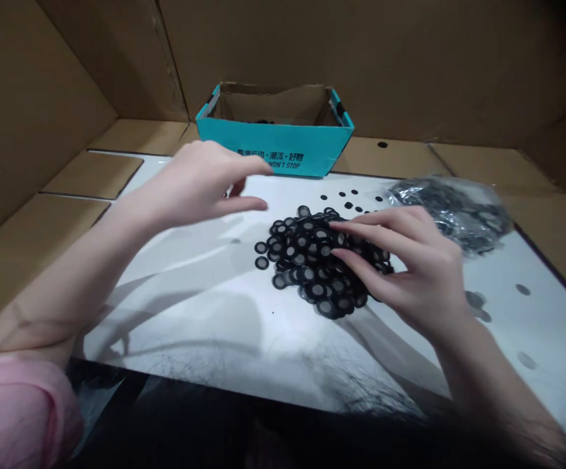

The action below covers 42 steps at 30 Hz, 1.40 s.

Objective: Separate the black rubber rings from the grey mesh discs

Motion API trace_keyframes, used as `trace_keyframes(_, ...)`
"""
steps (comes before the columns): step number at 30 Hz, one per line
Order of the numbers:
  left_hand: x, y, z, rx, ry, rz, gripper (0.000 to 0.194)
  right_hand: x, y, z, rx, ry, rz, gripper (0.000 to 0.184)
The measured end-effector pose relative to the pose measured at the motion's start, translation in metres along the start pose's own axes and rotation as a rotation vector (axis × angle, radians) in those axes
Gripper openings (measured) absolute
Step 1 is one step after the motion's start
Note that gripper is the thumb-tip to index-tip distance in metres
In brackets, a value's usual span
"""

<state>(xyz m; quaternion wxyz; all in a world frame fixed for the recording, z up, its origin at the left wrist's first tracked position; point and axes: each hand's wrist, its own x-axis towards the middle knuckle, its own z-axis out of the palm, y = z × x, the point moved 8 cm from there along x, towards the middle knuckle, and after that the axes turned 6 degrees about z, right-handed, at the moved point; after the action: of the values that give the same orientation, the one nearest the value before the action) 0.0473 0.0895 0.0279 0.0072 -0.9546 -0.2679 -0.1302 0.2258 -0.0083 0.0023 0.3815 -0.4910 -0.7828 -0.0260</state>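
Note:
A heap of small round black rings with grey centres [307, 260] lies on the white tabletop. My right hand [412, 257] is over the heap's right side. Its thumb and fingertips are apart at the rings, and nothing shows gripped between them. My left hand [204, 182] hangs above the table, left of the heap and in front of a teal cardboard box [273, 138]. The left thumb and forefinger are spread with a gap and no object visible between them; the other fingers curl partly out of sight. Dark pieces show inside the box.
A clear plastic bag [458, 212] with dark pieces lies at the right. Several small black discs [348, 205] are scattered behind the heap, and grey discs [523, 290] lie on the right of the table [189, 326]. Cardboard walls [361, 65] enclose the back and sides.

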Motion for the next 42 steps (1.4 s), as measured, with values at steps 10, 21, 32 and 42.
trace_keyframes(10, -0.034, -0.131, 0.059, 0.223, -0.643, -0.48, 0.057, 0.003, 0.024, -0.001, -0.173, -0.138, 0.063, 0.03)
trace_keyframes(21, -0.039, -0.15, 0.072, 0.037, -0.659, -0.488, 0.057, -0.055, 0.113, -0.066, -0.462, 0.003, 0.457, 0.023)
trace_keyframes(32, -0.045, -0.166, 0.076, -0.046, -0.655, -0.483, 0.06, -0.098, 0.177, -0.043, -0.477, -0.135, 0.753, 0.02)
trace_keyframes(42, -0.035, -0.155, 0.056, -0.008, -0.501, -0.456, 0.051, -0.111, 0.186, -0.05, -0.309, 0.033, 1.02, 0.031)
